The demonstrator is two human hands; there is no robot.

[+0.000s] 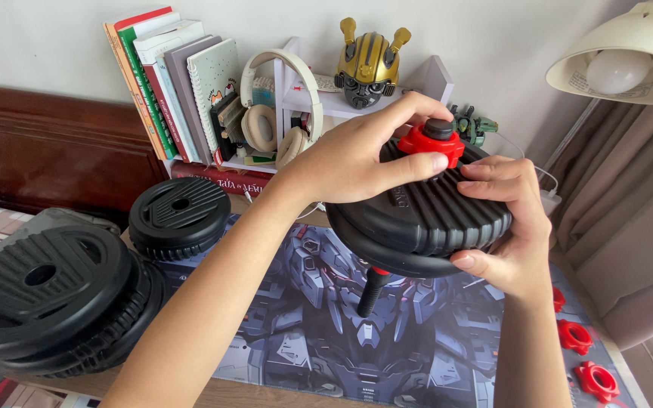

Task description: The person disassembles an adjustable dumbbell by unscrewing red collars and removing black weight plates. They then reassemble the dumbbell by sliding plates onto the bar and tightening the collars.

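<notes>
Gripping a red nut [431, 142] between thumb and fingers, the left hand [357, 155] sits on top of the plates [425, 215]; nut is threaded on the end of a black bar [369, 293] that pokes out below. Right hand [509, 227] clasps the plates' far edge, fingers over the ribbed face, thumb under the rim. Whole assembly is held in the air above the mat [326, 332], tilted, bar end pointing down toward the surface.

Nearby: stack of larger plates [47, 295] at the left edge, one smaller plate [179, 215] behind it. Three spare red nuts [580, 355] lie along the mat's right border. Books [171, 83], headphones [277, 113] and a robot-head figure [372, 64] on the shelf behind; lamp [621, 64] at upper right.

Risks, as judged:
- Weight rests mostly on the right hand's rim grip; a slip would drop the plates onto the mat, or onto fingers.
- If the nut backs fully off while the bar hangs downward, the bar could slide out through the holes and fall.
- Tilt may let the plates shift and pinch the thumb beneath.
</notes>
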